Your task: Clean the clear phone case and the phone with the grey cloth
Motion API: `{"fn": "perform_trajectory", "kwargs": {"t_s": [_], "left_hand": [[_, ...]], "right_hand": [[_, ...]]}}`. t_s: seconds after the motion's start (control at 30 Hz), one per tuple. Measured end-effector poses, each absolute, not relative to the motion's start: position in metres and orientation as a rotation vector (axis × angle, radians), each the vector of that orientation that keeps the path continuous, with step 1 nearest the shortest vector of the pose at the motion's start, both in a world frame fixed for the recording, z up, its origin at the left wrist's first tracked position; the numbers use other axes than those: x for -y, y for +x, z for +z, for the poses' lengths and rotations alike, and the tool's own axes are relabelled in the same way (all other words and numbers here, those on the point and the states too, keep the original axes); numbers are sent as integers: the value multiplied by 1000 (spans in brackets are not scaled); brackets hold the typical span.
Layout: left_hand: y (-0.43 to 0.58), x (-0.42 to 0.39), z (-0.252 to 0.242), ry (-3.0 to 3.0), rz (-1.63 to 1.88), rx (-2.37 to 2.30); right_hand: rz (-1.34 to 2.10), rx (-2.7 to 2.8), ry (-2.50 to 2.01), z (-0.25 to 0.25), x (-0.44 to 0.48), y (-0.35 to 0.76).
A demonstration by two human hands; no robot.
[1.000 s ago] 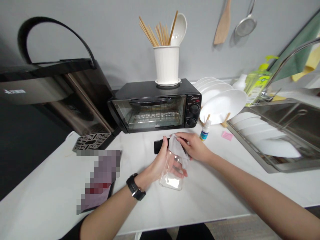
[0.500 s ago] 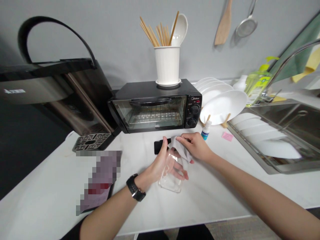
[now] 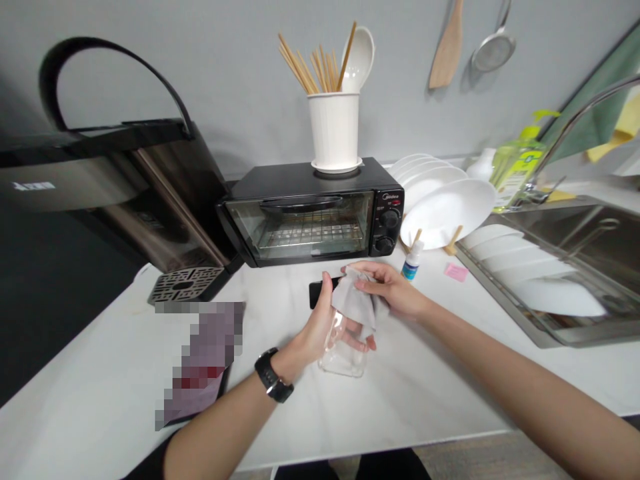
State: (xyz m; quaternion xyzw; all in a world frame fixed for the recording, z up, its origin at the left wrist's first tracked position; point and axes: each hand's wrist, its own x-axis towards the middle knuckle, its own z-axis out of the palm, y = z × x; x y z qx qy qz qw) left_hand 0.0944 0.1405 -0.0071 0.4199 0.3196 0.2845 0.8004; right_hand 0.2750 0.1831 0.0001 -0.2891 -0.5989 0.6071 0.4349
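Over the middle of the counter, my left hand [image 3: 320, 323] is closed round a clear phone case [image 3: 345, 363], its fingers showing through and behind the plastic. My right hand [image 3: 393, 288] pinches a light grey cloth [image 3: 356, 303] against the upper part of the case. The cloth hides that end of the case. Just behind my left thumb lies a black phone [image 3: 316, 293], partly covered by the hand and cloth. A small white spray bottle with a blue label [image 3: 411, 261] stands right behind my right hand.
A black toaster oven [image 3: 310, 227] carries a white cup of chopsticks [image 3: 335, 130]. To the left are a water dispenser [image 3: 165, 200] and a blurred-out flat item [image 3: 207, 360]. White plates [image 3: 450, 210], a pink note [image 3: 456, 271] and a steel sink [image 3: 530, 320] with dishes are on the right.
The cloth has spread lower over the case's upper part, and my right hand's grip on it has shifted. The case has tilted slightly in my left hand.
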Motion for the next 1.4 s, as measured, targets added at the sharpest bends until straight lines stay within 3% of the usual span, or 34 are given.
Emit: {"fn": "perform_trajectory", "kwargs": {"t_s": [0.3, 0.5, 0.77, 0.87, 1.0, 1.2, 1.4], "left_hand": [[96, -142, -9, 911, 660, -653], [96, -139, -3, 892, 690, -731], [95, -140, -2, 896, 744, -731], [95, -140, -1, 892, 761, -754], [98, -140, -2, 917, 768, -739], [95, -140, -2, 852, 700, -712], [90, -141, -3, 821, 587, -534]], "right_hand": [[1424, 1696, -817, -3, -180, 280], [993, 1739, -896, -5, -187, 279], [1445, 1562, -752, -7, -188, 277], [1344, 1514, -875, -7, -188, 277], [951, 1726, -1048, -3, -182, 281], [1282, 1774, -898, -3, -184, 282], [959, 1858, -1022, -5, -185, 282]]}}
